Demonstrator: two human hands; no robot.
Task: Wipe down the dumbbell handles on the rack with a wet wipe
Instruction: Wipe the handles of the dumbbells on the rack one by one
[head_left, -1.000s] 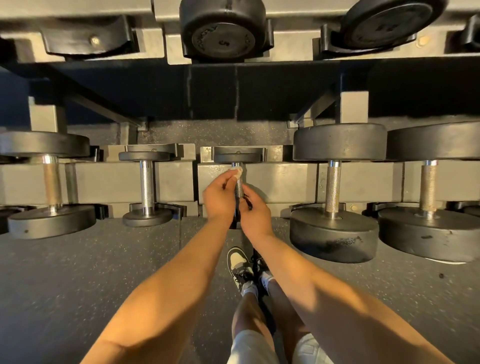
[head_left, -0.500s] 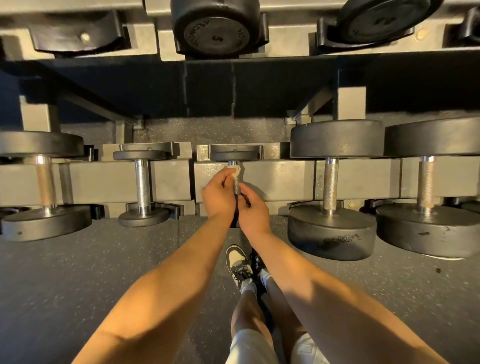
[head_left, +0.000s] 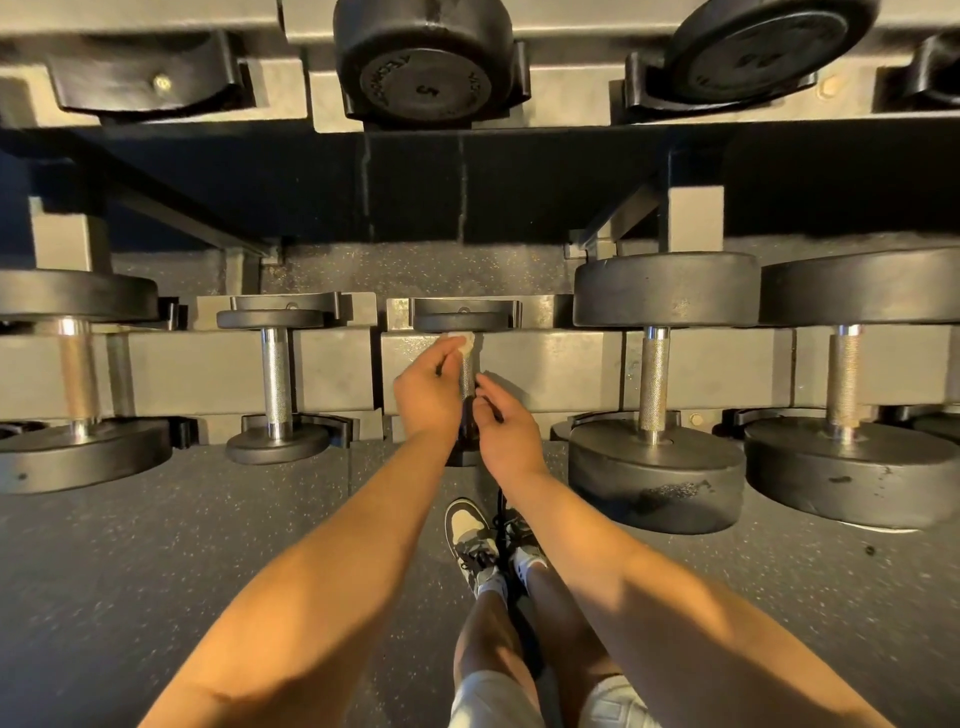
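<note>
Dumbbell handle (head_left: 467, 375), lower rack (head_left: 545, 364) tier: lies between the two hands. Left hand (head_left: 427, 397): pinches wet wipe (head_left: 464, 340) at its fingertips, pressed to the handle's far end. Right hand (head_left: 506, 434): just beside, fingers pinching the handle's near part

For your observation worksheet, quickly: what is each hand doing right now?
Left hand: pinches the wet wipe against the dumbbell handle.
Right hand: beside the handle; grip cannot be told.
</note>
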